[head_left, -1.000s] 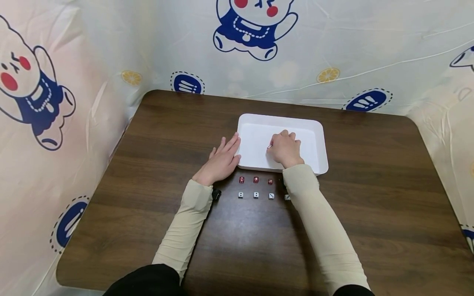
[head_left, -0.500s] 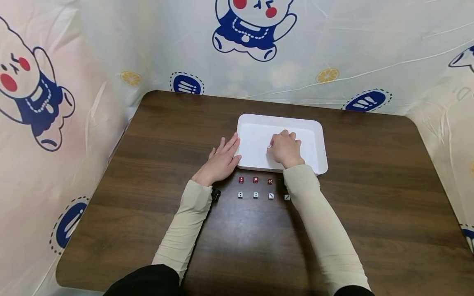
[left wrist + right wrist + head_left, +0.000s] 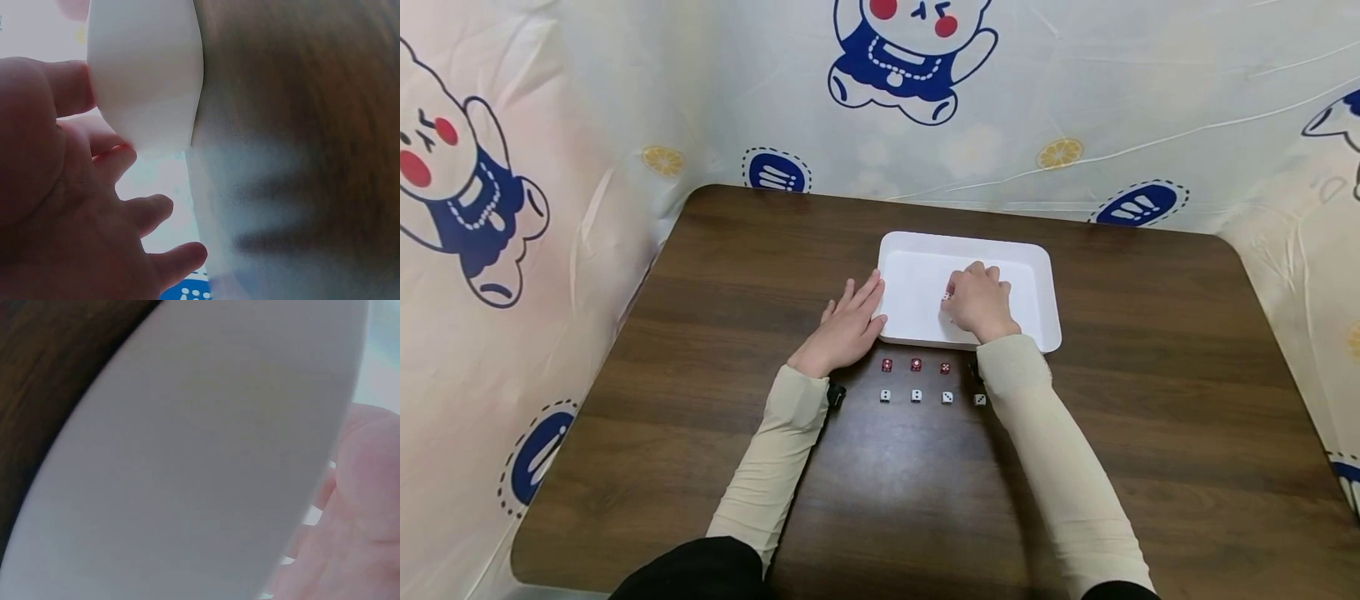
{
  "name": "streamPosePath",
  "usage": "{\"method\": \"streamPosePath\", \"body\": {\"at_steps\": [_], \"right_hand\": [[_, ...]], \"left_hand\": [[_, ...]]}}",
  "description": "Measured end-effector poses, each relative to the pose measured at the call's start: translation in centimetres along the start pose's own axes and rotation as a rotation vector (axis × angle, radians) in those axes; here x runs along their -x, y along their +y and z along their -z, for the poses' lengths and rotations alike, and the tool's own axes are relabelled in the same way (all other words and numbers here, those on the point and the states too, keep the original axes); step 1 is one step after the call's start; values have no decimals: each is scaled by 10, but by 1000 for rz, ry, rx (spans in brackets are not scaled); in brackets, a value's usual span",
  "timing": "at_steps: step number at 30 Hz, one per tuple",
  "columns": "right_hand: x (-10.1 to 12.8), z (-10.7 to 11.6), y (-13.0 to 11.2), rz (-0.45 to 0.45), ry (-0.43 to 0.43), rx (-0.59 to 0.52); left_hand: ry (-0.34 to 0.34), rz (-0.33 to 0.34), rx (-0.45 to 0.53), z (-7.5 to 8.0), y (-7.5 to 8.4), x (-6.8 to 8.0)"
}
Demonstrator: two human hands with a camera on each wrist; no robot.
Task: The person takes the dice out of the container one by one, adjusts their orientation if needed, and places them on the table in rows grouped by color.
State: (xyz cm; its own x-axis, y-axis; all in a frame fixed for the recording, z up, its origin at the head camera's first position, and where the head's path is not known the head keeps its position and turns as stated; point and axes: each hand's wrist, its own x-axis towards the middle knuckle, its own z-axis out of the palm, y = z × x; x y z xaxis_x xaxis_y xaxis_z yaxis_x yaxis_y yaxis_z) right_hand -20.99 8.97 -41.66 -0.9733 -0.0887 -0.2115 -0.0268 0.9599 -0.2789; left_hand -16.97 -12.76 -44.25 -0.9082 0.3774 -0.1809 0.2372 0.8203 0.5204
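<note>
**Over the white tray: right hand pinching a red die, left hand bracing the rim**

Over the middle of the white tray [image 3: 1037, 283], the right hand [image 3: 977, 304] sits with its fingers curled inward, and a small red die [image 3: 946, 296] with white pips shows at its fingertips. The hand appears to pinch it; whether the die touches the tray floor cannot be told. The left hand [image 3: 847, 327] lies flat on the brown surface [image 3: 700, 317], fingers straight, their tips against the tray's left rim. The left wrist view confirms relaxed fingers beside the white wall. The right wrist view shows only blurred tray wall and part of the palm.

Handling, as judged: the die is rigid, very light and smooth-faced, so it will roll or skip if let go from any height. Its small size calls for a fingertip pinch on two opposite faces. The tray looks like thin, light plastic that could slide when nudged, and the left hand at the rim is placed to check that.

Surroundings: just in front of the tray, three red dice [image 3: 916, 365] stand in a row, and a row of four white dice [image 3: 917, 396] lies nearer the person. The right forearm passes over the right end of both rows and hides part of them. These dice sit close under the wrist and could be knocked out of line by the sleeve [image 3: 1045, 450]. A small black object [image 3: 837, 392] lies beside the left wrist. Printed cartoon sheeting [image 3: 625, 100] encloses three sides of the surface.
</note>
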Motion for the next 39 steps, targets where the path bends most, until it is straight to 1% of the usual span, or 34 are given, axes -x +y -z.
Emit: {"method": "streamPosePath", "body": {"at_steps": [7,21,39], "right_hand": [[2,3,0,34,14,-1],[10,14,2,78,13,-7],[21,30,8,111,31,14]], "left_hand": [[-2,6,-2,-1,-1,0],[-4,5,-1,-2,-2,-1],[-3,0,5,-1,-1,-1]]}}
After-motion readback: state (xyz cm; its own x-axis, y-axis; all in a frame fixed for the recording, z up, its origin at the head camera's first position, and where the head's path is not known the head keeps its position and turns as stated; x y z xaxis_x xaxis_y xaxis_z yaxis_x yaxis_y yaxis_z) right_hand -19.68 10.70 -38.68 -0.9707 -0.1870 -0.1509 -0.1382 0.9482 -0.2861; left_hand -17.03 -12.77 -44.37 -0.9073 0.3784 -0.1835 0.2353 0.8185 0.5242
